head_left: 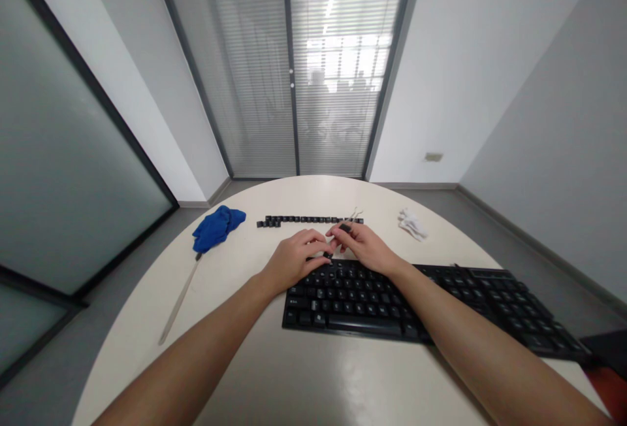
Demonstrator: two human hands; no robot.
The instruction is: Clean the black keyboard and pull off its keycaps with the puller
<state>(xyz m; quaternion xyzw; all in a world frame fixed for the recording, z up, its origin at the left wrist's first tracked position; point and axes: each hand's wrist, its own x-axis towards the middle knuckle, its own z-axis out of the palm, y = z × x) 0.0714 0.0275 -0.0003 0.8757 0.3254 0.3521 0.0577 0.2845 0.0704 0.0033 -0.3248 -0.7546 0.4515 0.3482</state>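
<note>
A black keyboard [360,323] lies in front of me, and both my hands are over its upper left part. My left hand [295,259] is closed in a pinch on a small black keycap [328,255] at the keyboard's top edge. Close beside it, my right hand [368,247] is closed around a wire keycap puller [345,227] with a dark handle. The puller's thin wire ends point away from me. Beyond my hands, a row of loose black keycaps [304,219] lies on the table, with a short second row at its left end.
On the round cream table [264,374], a crumpled blue cloth [219,227] and a slim brush [179,302] with a pale handle lie at left. A crumpled white cloth [412,224] lies at back right. Glass panels with blinds [337,119] stand beyond the table.
</note>
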